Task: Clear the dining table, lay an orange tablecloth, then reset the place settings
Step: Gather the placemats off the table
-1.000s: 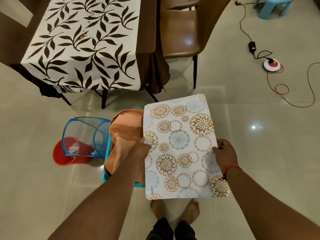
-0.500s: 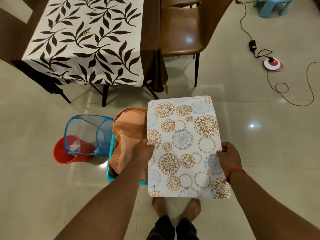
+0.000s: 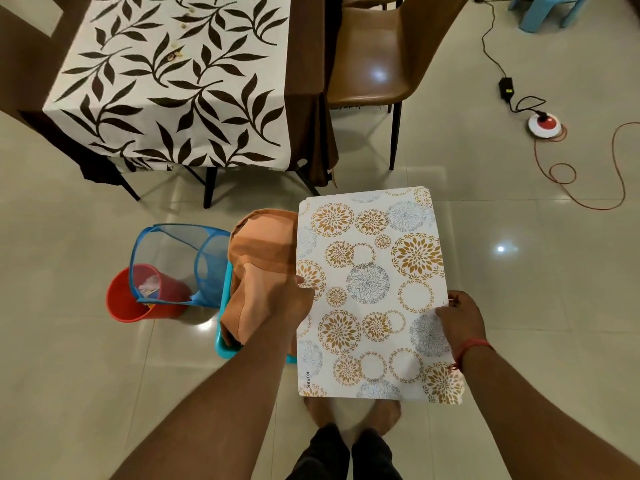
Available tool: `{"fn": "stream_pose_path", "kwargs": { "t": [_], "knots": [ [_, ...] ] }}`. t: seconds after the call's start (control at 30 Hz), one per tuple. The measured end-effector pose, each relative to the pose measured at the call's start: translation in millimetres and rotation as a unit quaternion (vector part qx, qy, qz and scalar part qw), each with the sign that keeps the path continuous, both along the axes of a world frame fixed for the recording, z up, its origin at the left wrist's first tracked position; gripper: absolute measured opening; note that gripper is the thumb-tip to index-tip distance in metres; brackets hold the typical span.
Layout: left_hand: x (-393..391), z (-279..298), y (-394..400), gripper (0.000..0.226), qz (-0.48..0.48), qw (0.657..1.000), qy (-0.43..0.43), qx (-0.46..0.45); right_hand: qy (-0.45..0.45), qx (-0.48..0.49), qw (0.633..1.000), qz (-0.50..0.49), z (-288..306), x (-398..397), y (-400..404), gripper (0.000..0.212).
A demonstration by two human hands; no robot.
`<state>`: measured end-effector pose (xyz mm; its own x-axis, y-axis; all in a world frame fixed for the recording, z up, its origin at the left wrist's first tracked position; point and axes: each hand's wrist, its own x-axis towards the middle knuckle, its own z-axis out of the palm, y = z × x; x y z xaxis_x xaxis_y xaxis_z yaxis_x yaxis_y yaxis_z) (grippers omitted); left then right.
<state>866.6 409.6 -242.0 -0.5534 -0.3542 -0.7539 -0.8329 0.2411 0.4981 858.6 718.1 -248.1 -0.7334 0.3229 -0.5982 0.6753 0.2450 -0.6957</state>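
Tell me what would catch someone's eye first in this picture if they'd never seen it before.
Most striking is the stack of white placemats with gold and grey floral circles, held over the floor by the left hand and right hand. Just left of it, folded orange cloth sits on a teal stool. Beyond, the table carries a leaf-print runner.

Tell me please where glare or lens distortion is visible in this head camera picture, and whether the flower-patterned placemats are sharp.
Head view: the glossy beige floor tiles carry bright light spots, and so does the brown leather chair seat; the wide lens bends the leaf-patterned tablecloth's edges outward; the white placemats with gold and blue flower circles are sharp, their printed word readable.
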Motion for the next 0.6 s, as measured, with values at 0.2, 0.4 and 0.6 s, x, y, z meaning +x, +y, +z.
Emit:
{"fn": "stream_pose_path", "kwargs": {
  "t": [0.2, 0.4, 0.6],
  "knots": [
    [0.5, -2.2, 0.1, 0.033, -0.007, 1.000, -0.003, -0.026, -0.012, 0.015, 1.000, 0.020, 1.4, 1.0, -0.4, 0.026],
    [9.6, -6.7, -2.6, 0.026, -0.010, 1.000, -0.009, -0.013, -0.031, 0.023, 0.999, 0.031, 4.9, 8.7, 2.7, 0.019],
    [14.8, -7.9, -2.7, 0.026, -0.034, 0.999, -0.009, -0.011, -0.073, 0.024, 0.994, 0.073, 2.2, 11.6, 9.0, 0.012]
  ]
}}
